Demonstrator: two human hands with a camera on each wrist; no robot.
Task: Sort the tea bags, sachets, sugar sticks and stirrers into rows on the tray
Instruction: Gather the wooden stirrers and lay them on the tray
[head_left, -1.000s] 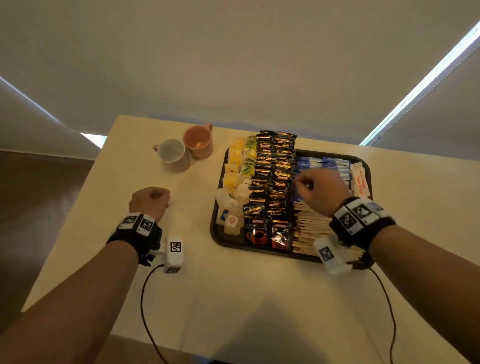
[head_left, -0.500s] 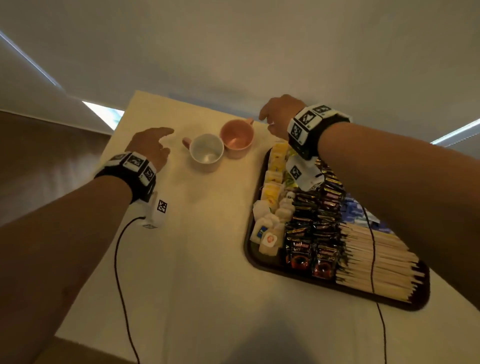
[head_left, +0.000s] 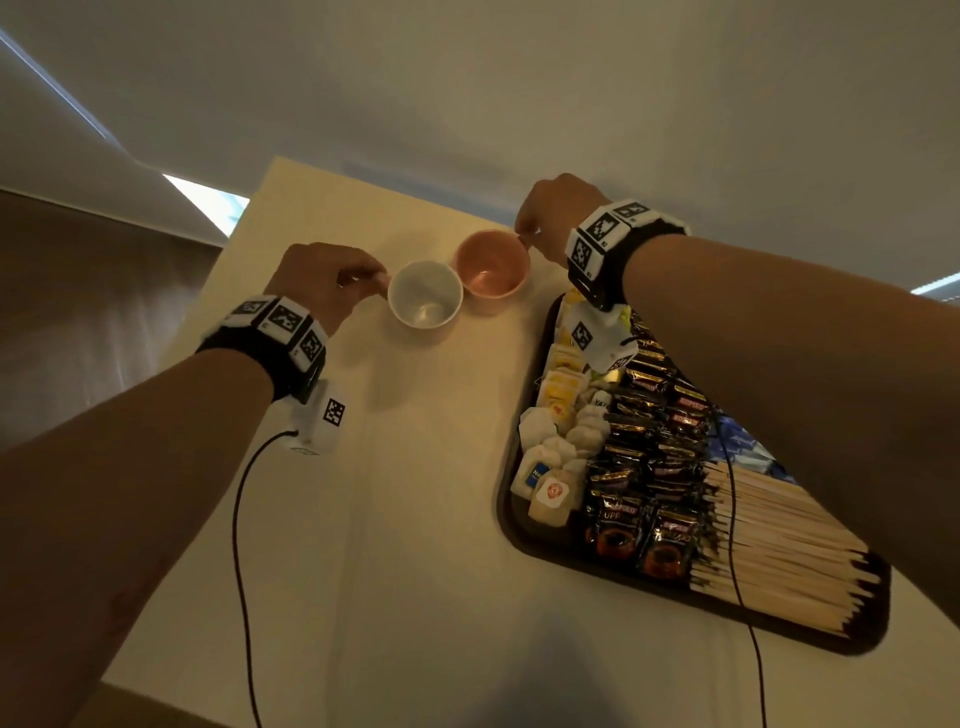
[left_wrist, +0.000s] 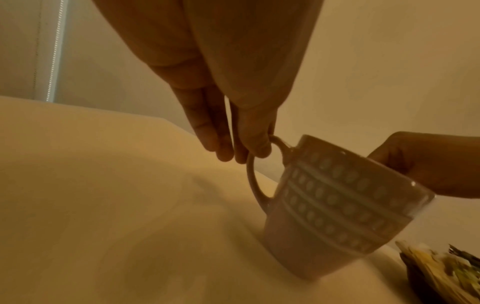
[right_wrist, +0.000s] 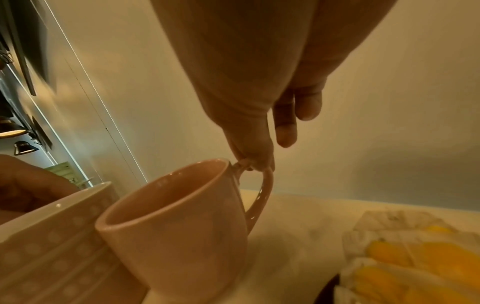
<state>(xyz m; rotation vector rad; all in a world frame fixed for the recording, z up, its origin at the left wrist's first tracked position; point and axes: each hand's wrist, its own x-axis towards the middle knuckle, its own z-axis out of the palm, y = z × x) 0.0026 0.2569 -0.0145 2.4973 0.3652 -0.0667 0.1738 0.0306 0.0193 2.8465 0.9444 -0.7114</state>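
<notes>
Head view shows the left hand pinching the white mug's handle and the right hand pinching the pink mug's handle at eleven o'clock of the already sorted tray, so these thin pinch grips could let a mug swing, knocking its touching neighbour or the tea bags.
</notes>
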